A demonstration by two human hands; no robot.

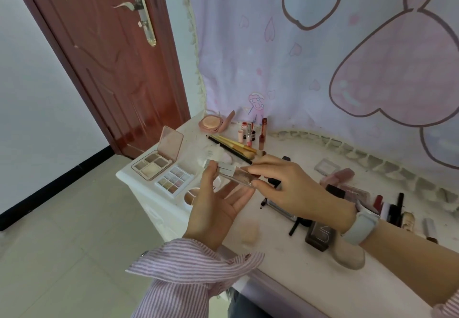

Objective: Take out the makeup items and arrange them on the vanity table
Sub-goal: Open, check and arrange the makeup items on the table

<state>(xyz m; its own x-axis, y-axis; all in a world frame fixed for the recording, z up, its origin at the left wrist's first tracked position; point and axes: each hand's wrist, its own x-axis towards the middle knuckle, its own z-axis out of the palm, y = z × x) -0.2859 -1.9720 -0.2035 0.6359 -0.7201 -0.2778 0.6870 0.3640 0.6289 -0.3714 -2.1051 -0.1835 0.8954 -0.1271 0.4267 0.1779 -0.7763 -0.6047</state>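
A clear tube (pixel 233 174) with a silver cap is held level above the near-left part of the vanity table (pixel 280 248). The right hand (pixel 295 188) pinches its clear end between thumb and fingertips. The left hand (pixel 216 203) lies palm up beneath it, fingers straight and spread, with one fingertip touching the capped end. It supports the tube; it does not grip it.

Judging by what lies around, the job is well along but not finished. The left end of the table looks sorted. An open palette (pixel 159 158) with its pink lid raised sits at the corner, a second palette (pixel 175 179) of small pans just beside it, and an open round compact (pixel 213 122) farther back by the curtain (pixel 323 44). A row of brushes (pixel 233 147) lies diagonally behind the hands, and a few lipsticks (pixel 250 132) stand upright near the curtain's hem.

The right end looks unsorted. A loose heap (pixel 360 193) of dark and pink cases, tubes and pencils lies there, some overlapping, too tangled to name singly. A dark box (pixel 320 235) lies nearer the front edge under the right wrist, which wears a pale watch (pixel 361 227). A beige sponge (pixel 249 235) rests alone near the front. No bag or pouch is clearly visible, so I cannot tell whether more items remain to be taken out.

What seems left is placing this tube, probably upright with the lipsticks, then working through the heap.
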